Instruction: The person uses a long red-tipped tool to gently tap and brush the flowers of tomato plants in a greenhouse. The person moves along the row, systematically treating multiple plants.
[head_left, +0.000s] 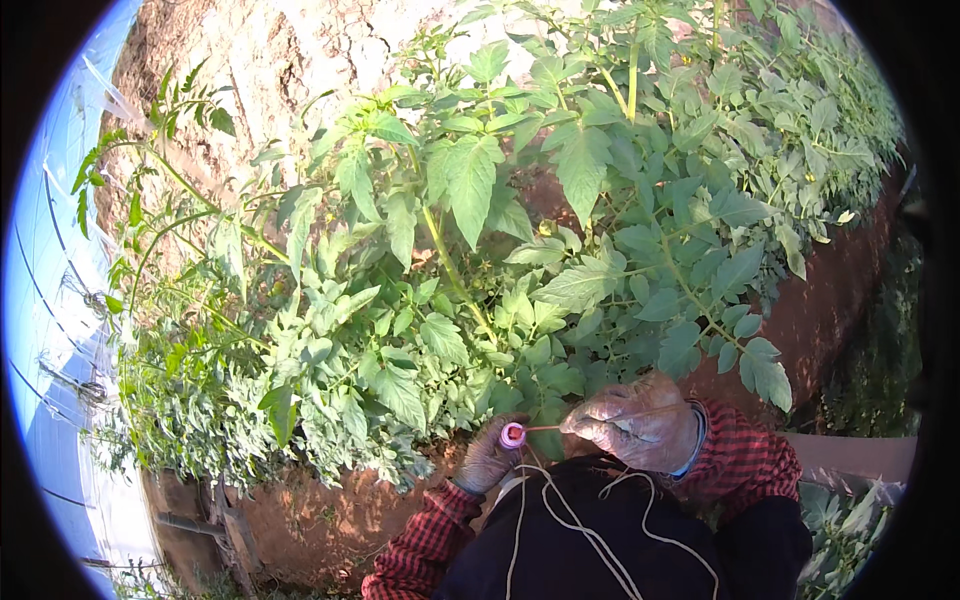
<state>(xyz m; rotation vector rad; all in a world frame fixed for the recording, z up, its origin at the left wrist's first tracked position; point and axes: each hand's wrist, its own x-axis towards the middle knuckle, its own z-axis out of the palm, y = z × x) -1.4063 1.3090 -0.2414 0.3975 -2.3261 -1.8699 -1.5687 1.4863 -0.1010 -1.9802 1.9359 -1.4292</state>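
My left hand (489, 454), in a thin soiled glove, holds a small pink cylindrical spool or tube (513, 435) with a reddish open end. My right hand (637, 424), also gloved, pinches a thin brownish strand (543, 428) that runs level from the pink piece. Both hands are close to my body, just below the leaves of tomato plants (472, 180). Pale string (574, 517) hangs in loose loops over my dark clothing. Whether the string joins the strand cannot be told.
Tomato plants fill the space before me, with a thick stem (450, 262) leaning among them. Reddish soil (322, 525) lies at lower left, beside a short pipe or stick (190, 523). Clear plastic sheeting (60, 262) with dark wires stands at far left. A flat beam or strip (855, 456) lies at right.
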